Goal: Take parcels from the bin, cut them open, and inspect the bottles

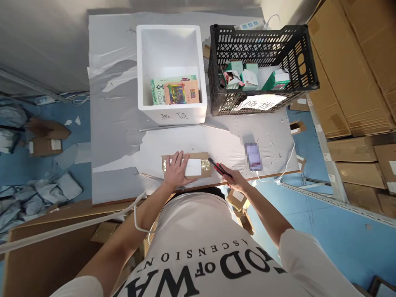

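Observation:
A flat brown cardboard box (204, 156), with clear tape and a white label, lies near the table's front edge. My left hand (176, 170) rests on its left part with the fingers spread, pressing flat on the label and tape. In my right hand (234, 178), fingers wrapped round, is a slim black-and-red box cutter (219, 166). Its tip points up and left, at the box's right end. Whether the tip touches the cardboard I cannot tell.
A white foam box (171, 113) holding printed packs stands at the back. Beside it, a black plastic crate (225, 99) contains several green-and-white cartons. A phone (253, 156) on a white cable lies right of my hand. Stacked cardboard boxes (355, 150) line the right.

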A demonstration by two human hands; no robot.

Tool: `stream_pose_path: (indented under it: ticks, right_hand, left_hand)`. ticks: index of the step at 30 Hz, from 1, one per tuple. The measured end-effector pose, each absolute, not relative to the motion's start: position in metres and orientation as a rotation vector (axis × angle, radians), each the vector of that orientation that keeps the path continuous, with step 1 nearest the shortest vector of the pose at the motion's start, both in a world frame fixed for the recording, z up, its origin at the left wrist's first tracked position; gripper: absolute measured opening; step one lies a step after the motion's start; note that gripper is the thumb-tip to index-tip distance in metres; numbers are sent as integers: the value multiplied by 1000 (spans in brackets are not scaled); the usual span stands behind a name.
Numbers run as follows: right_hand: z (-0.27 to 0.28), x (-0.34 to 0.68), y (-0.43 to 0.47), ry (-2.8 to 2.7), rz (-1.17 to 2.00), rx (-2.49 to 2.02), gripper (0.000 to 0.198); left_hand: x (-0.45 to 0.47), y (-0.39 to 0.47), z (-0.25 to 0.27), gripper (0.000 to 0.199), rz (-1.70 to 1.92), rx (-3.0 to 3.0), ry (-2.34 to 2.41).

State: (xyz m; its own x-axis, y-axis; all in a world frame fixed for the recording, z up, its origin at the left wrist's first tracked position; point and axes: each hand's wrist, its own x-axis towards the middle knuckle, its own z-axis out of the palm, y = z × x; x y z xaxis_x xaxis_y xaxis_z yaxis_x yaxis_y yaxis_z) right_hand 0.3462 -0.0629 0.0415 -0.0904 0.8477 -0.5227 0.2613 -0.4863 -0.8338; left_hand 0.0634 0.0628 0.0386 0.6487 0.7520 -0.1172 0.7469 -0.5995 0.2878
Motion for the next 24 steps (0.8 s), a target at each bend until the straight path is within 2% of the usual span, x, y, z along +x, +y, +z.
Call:
stream_pose_path:
  ticks: [5,11,17,24]
  right_hand:
    - [50,357,-60,-1423,1610,-1731,61]
    - [61,360,-61,-1452,1612,-1798,59]
    - [57,357,-77,-1459,1593,-1845,54]
    - [52,344,-116,-1324,1784,-1792,55]
  left_hand:
    - [62,62,37,111,-15,2540,1206]
    - [60,62,35,106,-29,2507,1204]
    - [59,64,33,110,-56,2451,1183]
    - [61,68,37,113,-86,2385,1168]
